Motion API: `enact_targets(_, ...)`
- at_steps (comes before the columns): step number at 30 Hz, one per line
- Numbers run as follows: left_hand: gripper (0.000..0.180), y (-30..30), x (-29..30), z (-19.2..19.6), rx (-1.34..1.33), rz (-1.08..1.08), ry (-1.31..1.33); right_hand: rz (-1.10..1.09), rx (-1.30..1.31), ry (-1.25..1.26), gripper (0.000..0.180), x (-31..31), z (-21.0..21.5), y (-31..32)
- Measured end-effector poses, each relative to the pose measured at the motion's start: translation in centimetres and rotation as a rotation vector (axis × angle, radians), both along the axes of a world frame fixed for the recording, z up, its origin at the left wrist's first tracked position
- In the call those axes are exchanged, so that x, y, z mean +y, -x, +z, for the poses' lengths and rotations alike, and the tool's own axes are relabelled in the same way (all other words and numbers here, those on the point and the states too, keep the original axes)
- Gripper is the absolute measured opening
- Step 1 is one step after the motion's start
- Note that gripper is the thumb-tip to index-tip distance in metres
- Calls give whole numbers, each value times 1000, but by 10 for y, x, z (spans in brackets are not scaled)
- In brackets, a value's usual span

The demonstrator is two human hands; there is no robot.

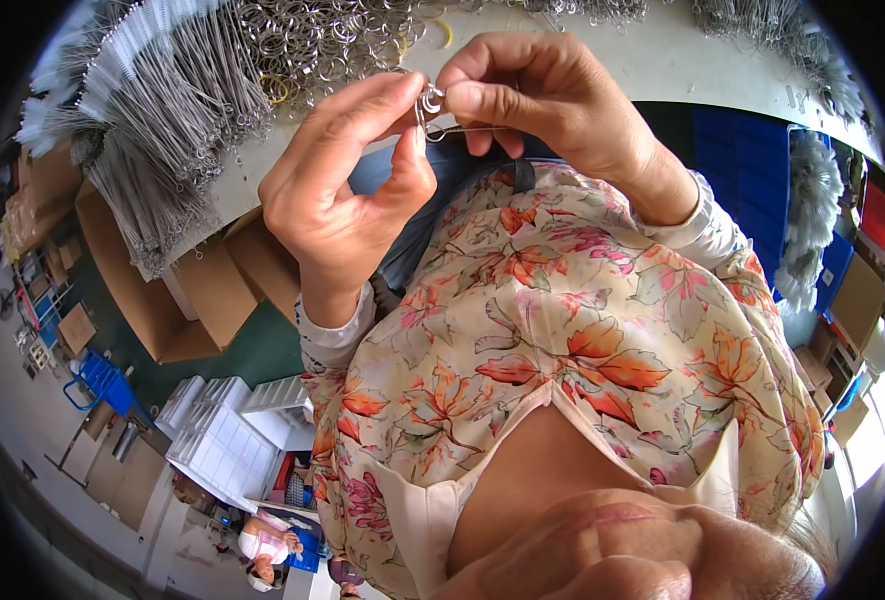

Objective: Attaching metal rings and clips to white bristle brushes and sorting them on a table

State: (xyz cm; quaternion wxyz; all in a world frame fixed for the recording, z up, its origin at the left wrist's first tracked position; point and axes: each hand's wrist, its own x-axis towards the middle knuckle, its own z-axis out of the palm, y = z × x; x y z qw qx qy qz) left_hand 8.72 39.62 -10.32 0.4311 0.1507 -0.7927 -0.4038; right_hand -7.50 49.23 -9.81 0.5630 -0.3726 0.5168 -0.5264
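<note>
My left hand (pixel 348 190) is raised over the table's near edge, its fingertips and thumb closed round a small shiny metal ring (pixel 431 98). Facing it, my right hand (pixel 563 100) pinches a thin twisted wire with a looped end (pixel 439 133), and its thumb tip is at the ring's right side. Ring and wire loop meet between the two hands; whether they are linked is too small to tell. What lies along the wire behind my right fingers is hidden.
A heap of metal rings (pixel 323 35) lies on the table (pixel 663 60) ahead. Bundled wire-handled brushes (pixel 178 80) pile up at the left, overhanging the edge. Below stands an open cardboard box (pixel 178 300). More brushes (pixel 813 190) are at the right. A distant person (pixel 266 545) shows at lower left.
</note>
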Motion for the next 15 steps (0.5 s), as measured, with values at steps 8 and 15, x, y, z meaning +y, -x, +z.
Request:
enact_targets(8,29,4,1,1,-14,1,-71,0,88,116,20,-4,3,1)
enact_targets(15,28,5,-1,-9,62,-21,65,226,134,103,10,-16,25,22)
